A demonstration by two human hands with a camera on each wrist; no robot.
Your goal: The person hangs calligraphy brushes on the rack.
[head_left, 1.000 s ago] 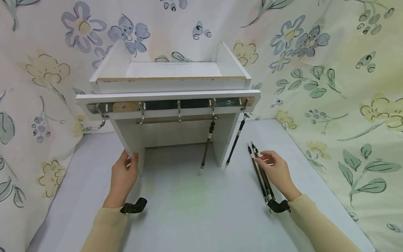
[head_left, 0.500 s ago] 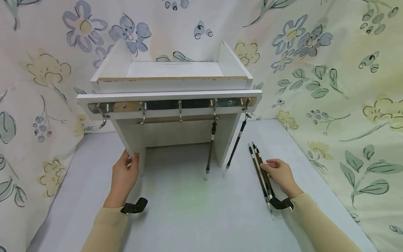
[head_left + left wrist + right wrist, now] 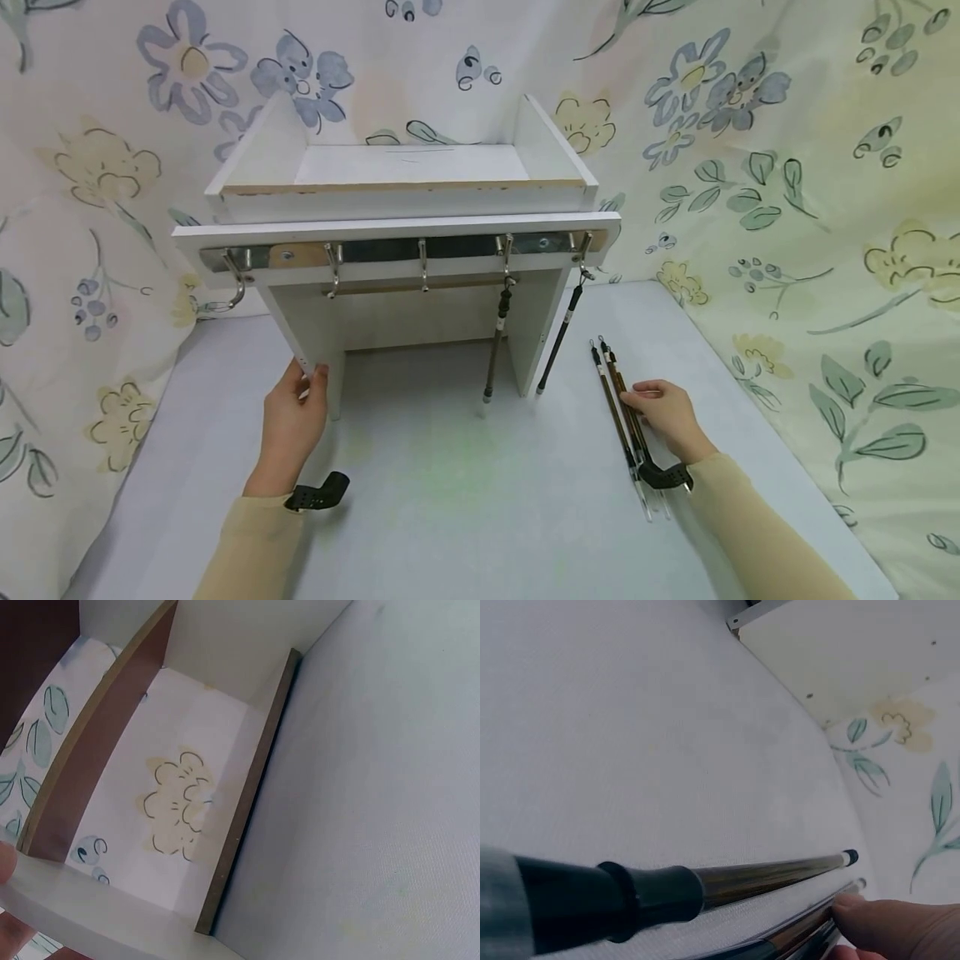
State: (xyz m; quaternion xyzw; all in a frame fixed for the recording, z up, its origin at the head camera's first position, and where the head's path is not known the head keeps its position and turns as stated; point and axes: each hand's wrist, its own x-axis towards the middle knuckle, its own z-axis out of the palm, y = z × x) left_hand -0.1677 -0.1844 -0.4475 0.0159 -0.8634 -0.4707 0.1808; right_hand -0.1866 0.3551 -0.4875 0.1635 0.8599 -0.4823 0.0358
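The left panel of the white rack is gripped at its front edge by the left hand, with the thumb inside and the fingers outside. Three loose brushes are laid close together on the table, right of the rack. The right-hand brushes of this group are pinched between the thumb and fingers of the right hand; whether one or two are held cannot be told. The lower part of the group is partly covered by the right wrist camera.

Five hooks are mounted along the rack's front rail. An inner brush is hung from the fourth hook, counted from the left, and an outer brush from the fifth. The right panel and the outer brush are interposed between the right hand and the rack's interior. The table is backed by a floral cloth.
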